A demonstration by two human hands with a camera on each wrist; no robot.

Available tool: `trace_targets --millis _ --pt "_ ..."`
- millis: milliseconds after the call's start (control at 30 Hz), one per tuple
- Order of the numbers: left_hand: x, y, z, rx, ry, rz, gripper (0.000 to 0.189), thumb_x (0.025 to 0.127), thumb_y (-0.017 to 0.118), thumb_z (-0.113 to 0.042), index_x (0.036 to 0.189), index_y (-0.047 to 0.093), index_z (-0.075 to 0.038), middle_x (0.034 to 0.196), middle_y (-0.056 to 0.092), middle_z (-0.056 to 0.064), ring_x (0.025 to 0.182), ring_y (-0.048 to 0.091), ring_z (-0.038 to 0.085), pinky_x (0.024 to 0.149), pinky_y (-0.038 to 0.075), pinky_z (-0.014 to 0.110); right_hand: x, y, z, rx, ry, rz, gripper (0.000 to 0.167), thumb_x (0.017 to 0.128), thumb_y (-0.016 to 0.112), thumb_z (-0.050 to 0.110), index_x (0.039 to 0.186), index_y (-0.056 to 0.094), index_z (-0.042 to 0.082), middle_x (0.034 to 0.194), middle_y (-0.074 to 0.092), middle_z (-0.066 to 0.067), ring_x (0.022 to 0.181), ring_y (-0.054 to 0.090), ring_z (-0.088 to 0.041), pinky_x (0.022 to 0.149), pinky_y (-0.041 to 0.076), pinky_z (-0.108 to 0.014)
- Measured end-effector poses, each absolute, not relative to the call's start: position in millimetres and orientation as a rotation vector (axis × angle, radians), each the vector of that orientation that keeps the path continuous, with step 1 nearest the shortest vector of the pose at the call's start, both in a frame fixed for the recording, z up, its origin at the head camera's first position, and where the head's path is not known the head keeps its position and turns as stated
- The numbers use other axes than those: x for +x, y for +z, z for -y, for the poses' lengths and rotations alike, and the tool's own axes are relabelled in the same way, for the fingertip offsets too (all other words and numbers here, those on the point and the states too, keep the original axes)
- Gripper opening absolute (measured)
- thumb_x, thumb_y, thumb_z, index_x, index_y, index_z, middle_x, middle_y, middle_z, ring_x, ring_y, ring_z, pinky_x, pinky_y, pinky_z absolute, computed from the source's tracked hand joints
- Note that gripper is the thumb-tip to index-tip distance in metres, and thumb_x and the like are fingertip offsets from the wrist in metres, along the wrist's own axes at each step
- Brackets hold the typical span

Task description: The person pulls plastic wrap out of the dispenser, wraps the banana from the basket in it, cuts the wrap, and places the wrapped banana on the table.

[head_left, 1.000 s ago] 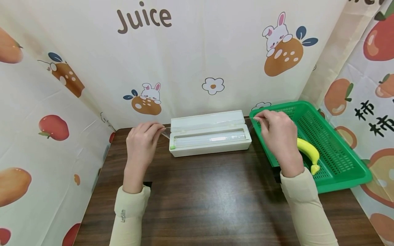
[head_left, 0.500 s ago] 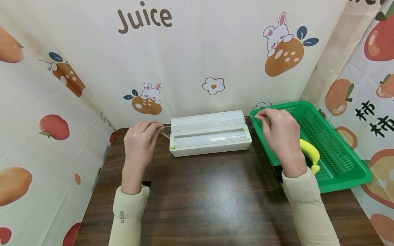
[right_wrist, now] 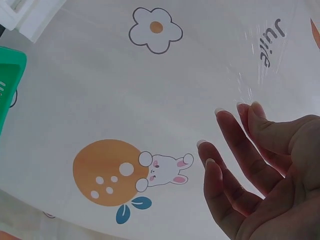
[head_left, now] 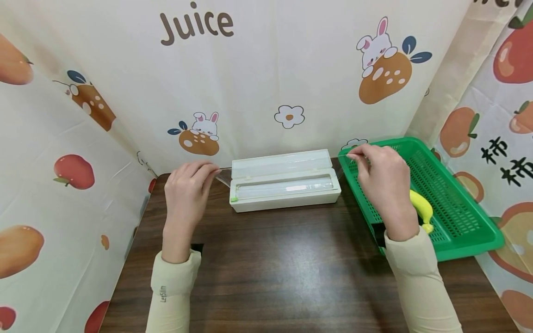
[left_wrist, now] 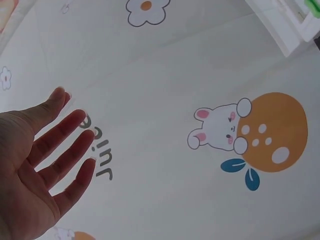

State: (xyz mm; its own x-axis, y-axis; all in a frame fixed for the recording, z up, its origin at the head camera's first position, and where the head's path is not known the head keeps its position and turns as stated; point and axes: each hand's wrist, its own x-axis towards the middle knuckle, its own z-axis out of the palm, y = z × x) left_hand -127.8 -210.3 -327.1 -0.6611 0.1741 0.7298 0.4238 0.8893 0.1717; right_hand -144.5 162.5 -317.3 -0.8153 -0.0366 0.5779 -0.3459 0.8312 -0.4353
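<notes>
A clear sheet of cling film [head_left: 225, 175] stretches between my two hands, nearly invisible except for its edges and some glints in the right wrist view. My left hand [head_left: 186, 196] pinches its left corner between thumb and index finger, the other fingers loosely bent. At the opposite corner my right hand [head_left: 384, 187] pinches the film the same way. Behind and below the sheet stands a white cling film box [head_left: 287, 202], its lid [head_left: 281, 164] raised. A film roll [head_left: 283, 188] lies inside, and a small green piece [head_left: 234, 199] sits at the box's left front corner.
To the right, a green plastic basket [head_left: 466, 247] holds a yellow banana [head_left: 423, 207], partly hidden by my right forearm. Printed curtains [head_left: 250, 83] enclose the dark wooden table [head_left: 270, 268] at the back and sides.
My hands have drifted slightly apart, left hand leftward and right hand rightward, both a touch higher. The film between them stays pinched. The box and basket have not moved.
</notes>
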Motion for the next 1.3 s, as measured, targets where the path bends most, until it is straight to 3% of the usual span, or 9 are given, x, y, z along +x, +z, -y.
trace_targets --millis 767,1300 --pt "-121.8 -312.0 208.5 -0.421 -0.438 2.270 0.012 0.094 0.079 -0.010 0.101 0.081 0.000 0.104 0.079 0.015 0.094 0.071 0.037 0.082 0.056 0.053 -141.9 -304.9 -163.5 0.277 0.729 2.401 0.016 0.102 0.072 0.014 0.101 0.080 0.000 0.076 0.072 -0.019 0.068 0.055 -0.034 0.059 0.039 -0.047" --pt "-118.8 -301.3 209.3 -0.447 -0.388 2.259 0.016 0.099 0.075 -0.015 0.103 0.081 0.000 0.103 0.079 0.016 0.095 0.071 0.038 0.084 0.057 0.055 -139.0 -295.2 -163.9 0.285 0.728 2.366 0.018 0.101 0.072 0.014 0.100 0.079 -0.002 0.082 0.074 -0.022 0.071 0.059 -0.037 0.062 0.042 -0.049"
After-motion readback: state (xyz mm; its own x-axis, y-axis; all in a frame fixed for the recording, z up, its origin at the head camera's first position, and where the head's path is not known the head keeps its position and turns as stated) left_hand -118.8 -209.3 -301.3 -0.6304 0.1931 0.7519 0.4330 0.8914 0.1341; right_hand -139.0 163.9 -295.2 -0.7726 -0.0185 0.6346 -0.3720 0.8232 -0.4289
